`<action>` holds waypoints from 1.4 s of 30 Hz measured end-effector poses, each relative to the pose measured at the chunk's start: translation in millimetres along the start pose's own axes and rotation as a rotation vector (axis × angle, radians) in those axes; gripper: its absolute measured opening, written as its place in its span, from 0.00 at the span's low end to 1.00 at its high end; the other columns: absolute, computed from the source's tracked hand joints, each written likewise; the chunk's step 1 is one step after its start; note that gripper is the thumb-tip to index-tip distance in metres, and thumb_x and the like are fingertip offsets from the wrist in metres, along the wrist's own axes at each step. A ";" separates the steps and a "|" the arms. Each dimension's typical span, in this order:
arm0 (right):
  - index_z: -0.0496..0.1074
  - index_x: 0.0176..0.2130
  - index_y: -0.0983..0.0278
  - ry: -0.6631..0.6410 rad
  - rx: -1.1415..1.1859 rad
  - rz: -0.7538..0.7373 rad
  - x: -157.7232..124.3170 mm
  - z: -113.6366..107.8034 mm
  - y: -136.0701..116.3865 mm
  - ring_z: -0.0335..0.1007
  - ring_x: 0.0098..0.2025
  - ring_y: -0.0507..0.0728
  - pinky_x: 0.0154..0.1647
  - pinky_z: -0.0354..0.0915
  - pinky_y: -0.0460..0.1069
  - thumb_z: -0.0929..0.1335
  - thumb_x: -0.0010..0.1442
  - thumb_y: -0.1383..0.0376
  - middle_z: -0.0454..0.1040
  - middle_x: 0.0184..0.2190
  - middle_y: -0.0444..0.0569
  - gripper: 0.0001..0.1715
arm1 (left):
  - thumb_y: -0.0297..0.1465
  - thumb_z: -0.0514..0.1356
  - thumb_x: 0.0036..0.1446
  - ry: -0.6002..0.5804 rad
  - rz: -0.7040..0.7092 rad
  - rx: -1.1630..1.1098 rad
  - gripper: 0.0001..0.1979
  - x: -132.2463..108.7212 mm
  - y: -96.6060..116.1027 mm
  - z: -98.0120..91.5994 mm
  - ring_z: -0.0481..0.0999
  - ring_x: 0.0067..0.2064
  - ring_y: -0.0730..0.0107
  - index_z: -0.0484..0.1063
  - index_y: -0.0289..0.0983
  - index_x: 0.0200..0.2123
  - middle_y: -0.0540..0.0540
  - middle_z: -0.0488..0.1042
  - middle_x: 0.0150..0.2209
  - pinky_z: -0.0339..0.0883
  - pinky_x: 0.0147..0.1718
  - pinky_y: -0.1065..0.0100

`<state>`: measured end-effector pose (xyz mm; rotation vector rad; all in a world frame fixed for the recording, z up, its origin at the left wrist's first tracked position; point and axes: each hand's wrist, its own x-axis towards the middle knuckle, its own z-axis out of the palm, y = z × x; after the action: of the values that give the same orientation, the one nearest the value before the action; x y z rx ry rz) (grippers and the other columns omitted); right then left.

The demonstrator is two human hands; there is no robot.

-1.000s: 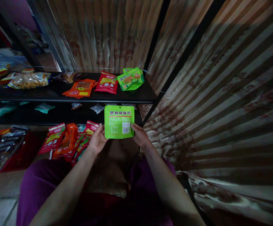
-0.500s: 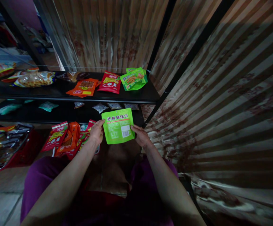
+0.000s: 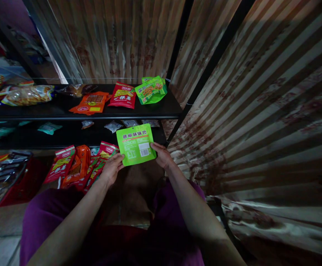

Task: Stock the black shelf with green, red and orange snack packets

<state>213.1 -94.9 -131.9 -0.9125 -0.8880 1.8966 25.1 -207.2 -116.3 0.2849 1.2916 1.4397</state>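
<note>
A flat green snack bag (image 3: 133, 147) is held up in front of the shelf, its printed back with a barcode facing me. My right hand (image 3: 163, 156) pinches its right edge, thumb on the face of the bag. At the bag's lower left corner is my left hand (image 3: 113, 169), closed with the thumb against the edge; its other fingers are partly hidden. Below and left of the bag, red snack packets (image 3: 102, 159) and an orange packet (image 3: 77, 166) lie together near my left forearm.
A black two-tier shelf (image 3: 138, 112) crosses ahead, with green snack bags (image 3: 151, 90), a red packet (image 3: 122, 95), orange packets (image 3: 92, 103) and small sachets (image 3: 113, 126). A red basket (image 3: 24, 184) of packets stands left. A pleated curtain (image 3: 260, 129) hangs at right.
My left hand has slid down from the bag's upper left edge to its lower left corner. The right hand keeps its hold. The view has shifted slightly to the right.
</note>
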 end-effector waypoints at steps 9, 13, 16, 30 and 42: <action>0.78 0.32 0.62 -0.005 -0.083 -0.014 0.1 -1.7 2.6 0.74 0.35 0.55 0.42 0.67 0.51 0.78 0.38 0.56 0.80 0.31 0.44 0.20 | 0.24 0.69 0.40 0.149 -0.031 -0.012 0.11 -5.3 5.9 -7.2 0.74 0.26 0.76 0.72 0.35 0.28 0.50 0.77 0.26 0.66 0.29 0.74; 0.78 0.37 0.61 -0.109 -0.083 0.014 -7.2 0.8 -2.1 0.74 0.36 0.55 0.42 0.69 0.51 0.77 0.41 0.56 0.80 0.34 0.44 0.22 | 0.21 0.67 0.44 0.185 -0.064 -0.038 0.09 -9.5 10.5 -2.2 0.74 0.26 0.76 0.71 0.35 0.28 0.50 0.77 0.26 0.67 0.29 0.74; 0.73 0.48 0.56 -0.252 -0.072 0.083 -15.8 2.2 -8.9 0.75 0.39 0.56 0.42 0.71 0.53 0.76 0.44 0.59 0.79 0.39 0.43 0.29 | 0.21 0.65 0.46 0.176 -0.077 -0.070 0.08 -12.5 13.2 3.8 0.75 0.26 0.76 0.70 0.36 0.28 0.50 0.77 0.26 0.68 0.29 0.73; 0.64 0.56 0.49 -0.371 -0.075 0.042 -20.5 -6.3 -8.9 0.74 0.44 0.55 0.48 0.71 0.55 0.74 0.44 0.69 0.76 0.45 0.41 0.42 | 0.22 0.63 0.49 0.092 -0.045 -0.086 0.04 -12.2 14.6 8.4 0.75 0.26 0.75 0.70 0.35 0.27 0.49 0.76 0.27 0.69 0.27 0.74; 0.64 0.56 0.49 -0.277 -0.072 -0.009 -14.8 -6.5 -2.6 0.74 0.42 0.54 0.49 0.69 0.57 0.74 0.44 0.66 0.77 0.41 0.39 0.41 | 0.23 0.64 0.45 -0.103 -0.001 -0.071 0.10 -20.6 19.4 6.3 0.77 0.30 0.71 0.71 0.35 0.34 0.47 0.78 0.32 0.73 0.36 0.67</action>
<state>225.3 -105.4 -129.1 -0.6948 -1.1277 2.0261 26.3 -216.2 -88.8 0.3073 1.1556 1.4484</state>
